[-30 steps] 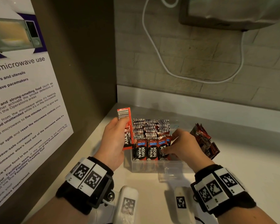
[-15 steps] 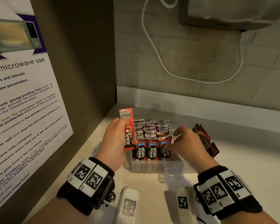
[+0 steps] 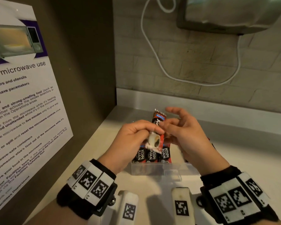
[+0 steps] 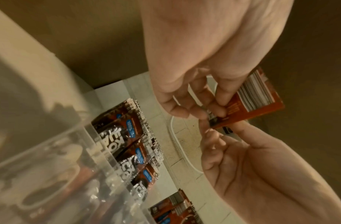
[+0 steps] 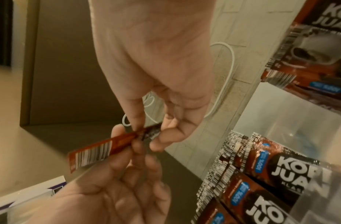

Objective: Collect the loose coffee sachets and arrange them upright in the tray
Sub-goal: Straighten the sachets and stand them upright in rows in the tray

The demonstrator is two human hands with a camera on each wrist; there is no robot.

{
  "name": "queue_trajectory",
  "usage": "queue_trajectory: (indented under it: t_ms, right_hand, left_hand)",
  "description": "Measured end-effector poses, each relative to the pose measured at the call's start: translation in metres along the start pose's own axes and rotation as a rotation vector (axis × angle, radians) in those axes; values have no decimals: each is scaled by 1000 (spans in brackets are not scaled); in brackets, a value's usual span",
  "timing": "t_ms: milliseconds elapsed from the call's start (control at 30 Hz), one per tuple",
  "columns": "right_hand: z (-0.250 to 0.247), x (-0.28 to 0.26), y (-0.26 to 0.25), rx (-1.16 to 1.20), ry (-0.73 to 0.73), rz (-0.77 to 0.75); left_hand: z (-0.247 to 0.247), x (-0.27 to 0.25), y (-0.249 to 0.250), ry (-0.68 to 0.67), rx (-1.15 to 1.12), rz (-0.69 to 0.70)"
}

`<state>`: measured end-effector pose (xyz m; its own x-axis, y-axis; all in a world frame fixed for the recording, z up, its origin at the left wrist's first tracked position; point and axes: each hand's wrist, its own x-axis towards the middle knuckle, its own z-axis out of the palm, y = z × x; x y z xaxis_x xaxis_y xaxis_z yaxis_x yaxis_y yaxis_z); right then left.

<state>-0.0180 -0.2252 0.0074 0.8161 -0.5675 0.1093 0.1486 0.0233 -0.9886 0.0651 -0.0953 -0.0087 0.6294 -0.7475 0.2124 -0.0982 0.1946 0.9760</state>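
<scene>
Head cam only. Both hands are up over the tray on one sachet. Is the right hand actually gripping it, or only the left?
Observer: Both. In the right wrist view, the right hand pinches the sachet between a finger and thumb, right beside the left hand.
Operator: Any loose ones still out? The hands block that side for me.
Observer: Yes. The left wrist view shows loose sachets outside the tray.
Operator: What's behind the front three in the tray?
Observer: More rows, standing upright and packed close, several deep.
</scene>
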Motion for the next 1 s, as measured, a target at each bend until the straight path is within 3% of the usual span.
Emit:
queue_trajectory:
  t_ms: [133, 300, 433, 500, 667, 800, 1000]
  right_hand:
    - [-5, 0, -2, 77, 59, -64]
    - [-8, -3, -5, -79, 73, -25]
    - [-28, 0, -1, -345, 317, -75]
    - [-35, 1, 7, -528, 309, 0]
    - [-36, 5, 29, -765, 104, 293]
    - [-32, 9, 42, -918, 25, 307]
    - [-30, 11, 49, -1025, 56, 275]
  left_hand:
    - [3, -3, -2, -7, 15, -15]
    - [9, 0, -6, 76, 28, 26]
    - [0, 3, -17, 324, 276, 30]
    - [-7, 4, -21, 398, 315, -52]
    - [-10, 0, -35, 288, 165, -426]
    - [-8, -3, -52, 231, 142, -506]
    - [-4, -3, -59, 213, 178, -501]
